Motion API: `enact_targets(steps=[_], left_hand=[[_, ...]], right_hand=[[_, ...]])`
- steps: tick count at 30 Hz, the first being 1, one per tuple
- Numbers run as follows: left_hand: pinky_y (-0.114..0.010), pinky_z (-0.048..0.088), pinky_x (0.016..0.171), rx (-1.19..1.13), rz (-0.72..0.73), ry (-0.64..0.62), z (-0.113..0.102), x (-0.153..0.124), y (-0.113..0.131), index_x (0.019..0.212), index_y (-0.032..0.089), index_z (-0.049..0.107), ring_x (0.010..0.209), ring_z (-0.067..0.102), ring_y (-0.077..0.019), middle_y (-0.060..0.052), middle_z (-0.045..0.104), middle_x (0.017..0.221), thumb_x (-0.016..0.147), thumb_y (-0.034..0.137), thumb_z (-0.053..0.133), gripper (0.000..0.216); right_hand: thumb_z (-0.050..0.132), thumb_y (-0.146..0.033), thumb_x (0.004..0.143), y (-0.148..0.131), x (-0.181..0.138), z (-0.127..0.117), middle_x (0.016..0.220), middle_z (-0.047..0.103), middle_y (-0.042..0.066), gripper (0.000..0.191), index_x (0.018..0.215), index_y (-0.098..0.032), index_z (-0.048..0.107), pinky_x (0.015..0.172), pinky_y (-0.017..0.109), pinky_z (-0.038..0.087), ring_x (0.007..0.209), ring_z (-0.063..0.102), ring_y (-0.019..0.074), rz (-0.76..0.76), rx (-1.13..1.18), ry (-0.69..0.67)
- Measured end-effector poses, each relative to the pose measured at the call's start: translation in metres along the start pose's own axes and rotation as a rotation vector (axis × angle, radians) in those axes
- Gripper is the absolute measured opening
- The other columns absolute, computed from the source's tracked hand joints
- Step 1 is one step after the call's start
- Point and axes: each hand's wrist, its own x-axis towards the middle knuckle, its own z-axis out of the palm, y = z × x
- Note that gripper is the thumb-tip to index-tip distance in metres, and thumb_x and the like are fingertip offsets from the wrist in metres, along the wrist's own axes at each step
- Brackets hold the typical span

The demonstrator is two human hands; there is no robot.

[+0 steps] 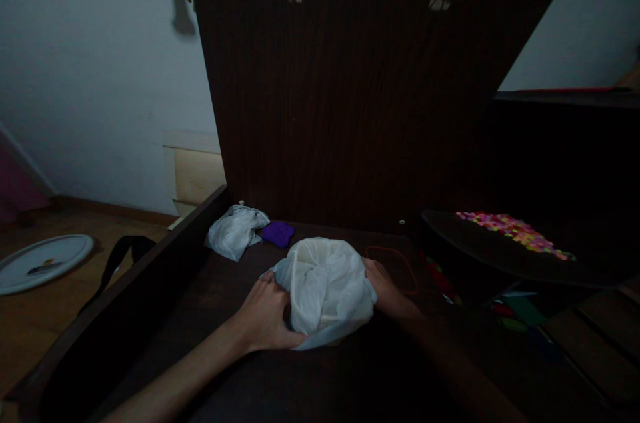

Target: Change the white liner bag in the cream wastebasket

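A round container lined with a thin white plastic bag (333, 293) stands on the dark wooden surface, the bag folded over its rim. My left hand (267, 313) grips its left side, with the thumb along the front and the fingers around the back. On the far right side my right hand (383, 283) presses against the bag, most of its fingers hidden behind the plastic. Behind and to the left lie a second crumpled white plastic bag (235, 231) and a crumpled purple cloth-like piece (279, 234).
A dark wooden panel (350, 90) rises behind the surface, and a raised edge (145, 290) borders it on the left. An orange rounded outline (415, 276) lies right of the container. Farther right, a dark shelf (450, 236) carries bright multicoloured pieces (515, 234).
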Motion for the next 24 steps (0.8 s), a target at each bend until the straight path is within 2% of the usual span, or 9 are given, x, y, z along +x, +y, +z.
enact_targets(steps=[5,9,11,14,17,19,24], left_hand=[[-0.052,0.046,0.106,0.139,-0.053,-0.067,-0.005,0.012,0.003,0.085,0.016,0.078,0.093,0.073,-0.0362,-0.015,0.078,0.084,0.073,0.069,0.068,0.055],[-0.053,0.043,0.109,0.237,-0.087,-0.030,-0.001,0.020,0.002,0.094,0.012,0.079,0.098,0.073,-0.0369,-0.018,0.079,0.090,0.074,0.072,0.066,0.064],[-0.053,0.043,0.110,0.252,-0.073,-0.009,0.003,0.021,0.001,0.094,0.011,0.078,0.097,0.073,-0.0366,-0.018,0.078,0.089,0.074,0.075,0.064,0.069],[-0.052,0.043,0.108,0.253,-0.035,-0.001,0.009,0.020,-0.003,0.088,0.011,0.078,0.089,0.074,-0.0353,-0.017,0.077,0.082,0.072,0.076,0.066,0.068],[-0.052,0.043,0.106,0.243,0.006,0.004,0.012,0.019,-0.008,0.082,0.014,0.077,0.084,0.073,-0.0340,-0.016,0.077,0.079,0.071,0.074,0.068,0.062],[-0.053,0.040,0.107,0.217,0.031,0.007,0.011,0.019,-0.010,0.086,0.015,0.077,0.088,0.072,-0.0340,-0.015,0.077,0.084,0.073,0.070,0.069,0.058],[-0.051,0.039,0.107,0.113,0.065,-0.035,-0.002,0.020,-0.014,0.094,0.017,0.075,0.098,0.068,-0.0335,-0.014,0.076,0.095,0.072,0.062,0.075,0.049]], right_hand=[[0.052,-0.016,0.087,-0.004,0.029,-0.019,0.102,0.073,0.012,0.022,0.099,-0.020,0.071,0.080,0.030,0.047,0.095,0.066,0.0248,0.019,0.026,0.039],[0.055,-0.015,0.083,-0.002,0.045,-0.026,0.093,0.070,0.009,0.016,0.090,-0.020,0.068,0.076,0.028,0.046,0.091,0.063,0.0233,0.025,0.090,0.088],[0.053,-0.016,0.082,-0.001,0.048,-0.030,0.090,0.067,0.008,0.014,0.086,-0.020,0.066,0.073,0.028,0.046,0.085,0.061,0.0212,0.027,0.136,0.125],[0.045,-0.025,0.089,-0.004,0.042,-0.039,0.082,0.062,0.003,0.019,0.092,-0.020,0.063,0.062,0.026,0.044,0.069,0.056,0.0164,0.046,0.255,0.155],[0.044,-0.043,0.096,-0.015,0.026,-0.051,0.067,0.053,-0.003,0.028,0.094,-0.020,0.060,0.050,0.023,0.036,0.055,0.049,0.0133,0.061,0.563,0.047],[0.050,-0.056,0.095,-0.024,0.016,-0.058,0.065,0.051,-0.004,0.038,0.086,-0.020,0.059,0.051,0.023,0.035,0.055,0.048,0.0126,0.037,0.674,-0.049],[0.054,-0.074,0.086,-0.036,0.003,-0.066,0.061,0.046,-0.004,0.056,0.070,-0.020,0.052,0.054,0.025,0.040,0.055,0.047,0.0123,0.052,0.612,-0.135]])
